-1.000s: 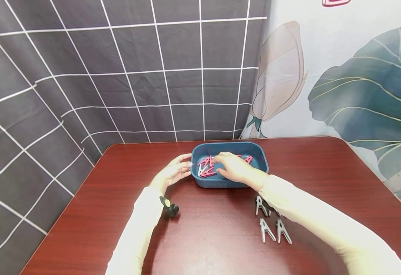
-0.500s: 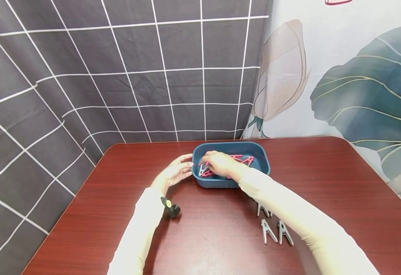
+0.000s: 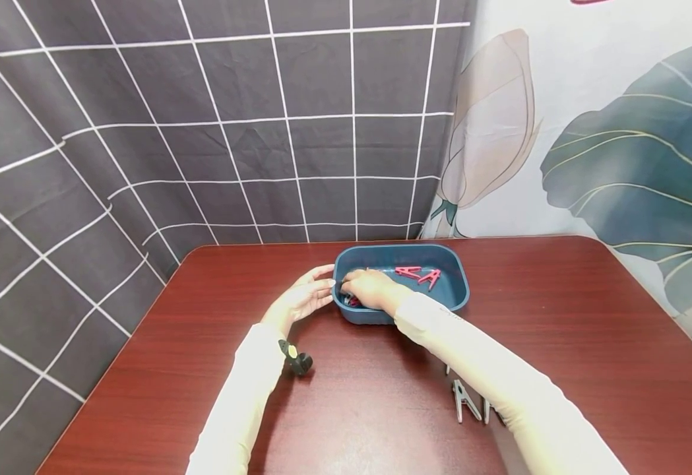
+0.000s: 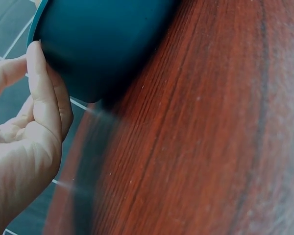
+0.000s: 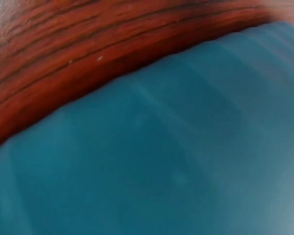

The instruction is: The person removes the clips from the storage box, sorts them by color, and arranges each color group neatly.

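A blue rectangular plastic bin [image 3: 405,316] stands near the table's far edge. My left hand [image 3: 304,295] is at its left end, with fairly straight fingers touching the rim; in the left wrist view the fingertips [image 4: 36,54] lie against the outer wall. My right hand [image 3: 369,287] reaches down into the left part of the bin, fingers bent downward and their tips hidden. A bit of a white and a red clip [image 3: 351,300] peeks out beneath it; I cannot tell whether the hand holds one. Two red spring clips [image 3: 430,278] lie on the bin floor to the right.
Grey spring clips [image 3: 466,400] lie on the reddish wooden table [image 3: 346,396], partly covered by the right sleeve [image 3: 488,389]. A dark gridded curtain [image 3: 262,152] hangs behind and to the left. The bin's wall [image 5: 152,161] fills most of the right wrist view.
My right hand has moved left and lower inside the bin, covering the clips there and uncovering the red ones on the right. The left hand stays at the rim.
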`<control>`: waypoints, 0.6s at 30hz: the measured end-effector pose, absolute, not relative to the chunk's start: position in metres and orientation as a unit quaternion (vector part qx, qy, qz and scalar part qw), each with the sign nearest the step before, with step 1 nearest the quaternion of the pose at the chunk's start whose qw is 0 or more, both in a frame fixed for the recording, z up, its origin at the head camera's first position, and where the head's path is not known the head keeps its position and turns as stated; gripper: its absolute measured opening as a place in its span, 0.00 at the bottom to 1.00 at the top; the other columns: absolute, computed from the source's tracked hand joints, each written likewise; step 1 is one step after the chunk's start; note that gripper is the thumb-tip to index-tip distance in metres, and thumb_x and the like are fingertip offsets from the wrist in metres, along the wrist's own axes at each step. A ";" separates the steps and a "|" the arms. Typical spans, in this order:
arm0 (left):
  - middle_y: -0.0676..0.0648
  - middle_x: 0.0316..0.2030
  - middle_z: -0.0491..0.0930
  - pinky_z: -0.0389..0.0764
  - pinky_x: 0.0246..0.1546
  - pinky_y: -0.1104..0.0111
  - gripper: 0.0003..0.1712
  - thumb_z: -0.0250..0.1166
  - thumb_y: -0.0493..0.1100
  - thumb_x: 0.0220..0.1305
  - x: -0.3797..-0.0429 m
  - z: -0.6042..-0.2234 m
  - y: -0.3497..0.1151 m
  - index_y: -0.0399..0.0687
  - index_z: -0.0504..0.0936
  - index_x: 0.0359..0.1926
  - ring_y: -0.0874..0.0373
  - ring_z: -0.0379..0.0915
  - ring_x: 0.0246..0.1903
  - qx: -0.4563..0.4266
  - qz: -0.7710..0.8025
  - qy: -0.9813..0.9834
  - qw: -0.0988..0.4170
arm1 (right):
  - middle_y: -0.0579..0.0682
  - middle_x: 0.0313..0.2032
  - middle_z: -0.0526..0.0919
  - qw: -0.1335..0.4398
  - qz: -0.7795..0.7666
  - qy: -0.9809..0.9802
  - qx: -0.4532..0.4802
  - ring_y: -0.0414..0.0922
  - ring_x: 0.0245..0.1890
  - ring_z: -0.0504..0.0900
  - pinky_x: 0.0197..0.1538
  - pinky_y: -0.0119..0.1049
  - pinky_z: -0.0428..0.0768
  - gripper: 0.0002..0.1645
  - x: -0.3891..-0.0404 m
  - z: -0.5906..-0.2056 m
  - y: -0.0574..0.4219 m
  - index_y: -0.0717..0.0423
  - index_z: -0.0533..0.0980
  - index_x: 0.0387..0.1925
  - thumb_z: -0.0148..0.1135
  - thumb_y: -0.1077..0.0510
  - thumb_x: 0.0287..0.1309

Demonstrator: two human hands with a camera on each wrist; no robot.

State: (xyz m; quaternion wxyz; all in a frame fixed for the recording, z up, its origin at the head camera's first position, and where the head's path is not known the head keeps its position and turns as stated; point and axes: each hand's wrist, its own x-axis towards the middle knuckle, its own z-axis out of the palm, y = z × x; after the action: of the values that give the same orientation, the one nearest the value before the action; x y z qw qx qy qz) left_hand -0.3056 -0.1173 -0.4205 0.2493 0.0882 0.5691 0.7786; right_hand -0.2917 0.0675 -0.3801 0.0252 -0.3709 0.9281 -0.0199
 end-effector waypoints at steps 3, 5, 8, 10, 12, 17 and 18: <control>0.54 0.33 0.81 0.79 0.37 0.76 0.29 0.46 0.29 0.70 -0.308 -0.423 -0.117 0.40 0.52 0.70 0.65 0.79 0.34 0.085 0.781 0.567 0.248 | 0.52 0.50 0.80 0.030 -0.011 0.927 -0.374 0.51 0.55 0.76 0.61 0.51 0.71 0.15 -0.292 -0.381 0.068 0.51 0.80 0.48 0.54 0.64 0.63; 0.54 0.33 0.81 0.79 0.36 0.76 0.28 0.46 0.29 0.71 -0.309 -0.425 -0.116 0.41 0.54 0.69 0.65 0.79 0.34 0.083 0.780 0.569 0.246 | 0.52 0.50 0.80 0.032 -0.007 0.927 -0.374 0.51 0.55 0.76 0.61 0.51 0.71 0.14 -0.293 -0.380 0.068 0.51 0.80 0.47 0.54 0.63 0.63; 0.53 0.33 0.81 0.79 0.36 0.76 0.27 0.46 0.30 0.70 -0.309 -0.423 -0.116 0.42 0.55 0.69 0.65 0.79 0.34 0.082 0.781 0.568 0.246 | 0.51 0.49 0.81 0.031 0.013 0.925 -0.378 0.51 0.55 0.76 0.60 0.52 0.72 0.13 -0.294 -0.379 0.067 0.50 0.80 0.46 0.54 0.62 0.63; 0.53 0.33 0.81 0.79 0.36 0.76 0.28 0.47 0.29 0.70 -0.309 -0.422 -0.115 0.42 0.55 0.69 0.65 0.79 0.34 0.082 0.781 0.568 0.247 | 0.50 0.47 0.81 0.027 0.036 0.921 -0.386 0.50 0.53 0.77 0.59 0.51 0.73 0.12 -0.294 -0.379 0.066 0.50 0.80 0.45 0.54 0.62 0.63; 0.53 0.33 0.81 0.79 0.36 0.76 0.28 0.47 0.29 0.70 -0.309 -0.422 -0.116 0.42 0.54 0.69 0.65 0.79 0.34 0.079 0.782 0.567 0.248 | 0.50 0.46 0.81 0.024 0.059 0.916 -0.396 0.49 0.52 0.77 0.57 0.50 0.74 0.11 -0.295 -0.378 0.065 0.50 0.80 0.44 0.55 0.61 0.62; 0.52 0.34 0.80 0.79 0.36 0.76 0.28 0.47 0.29 0.69 -0.308 -0.423 -0.116 0.42 0.55 0.68 0.64 0.80 0.33 0.073 0.784 0.565 0.247 | 0.50 0.41 0.82 0.028 0.075 0.912 -0.402 0.49 0.48 0.79 0.54 0.45 0.77 0.08 -0.296 -0.378 0.064 0.52 0.81 0.38 0.55 0.60 0.62; 0.52 0.34 0.80 0.79 0.36 0.76 0.28 0.47 0.29 0.69 -0.308 -0.423 -0.116 0.42 0.55 0.68 0.64 0.80 0.33 0.072 0.784 0.565 0.247 | 0.50 0.41 0.82 0.030 0.076 0.912 -0.401 0.49 0.47 0.79 0.54 0.45 0.77 0.08 -0.296 -0.378 0.064 0.51 0.81 0.37 0.55 0.60 0.62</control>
State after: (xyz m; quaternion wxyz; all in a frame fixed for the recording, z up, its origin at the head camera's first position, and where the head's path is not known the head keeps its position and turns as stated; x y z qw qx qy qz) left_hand -0.3082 -0.1161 -0.4233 0.2466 0.0725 0.5649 0.7841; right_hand -0.2964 0.0642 -0.3776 0.0302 -0.4013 0.9123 0.0762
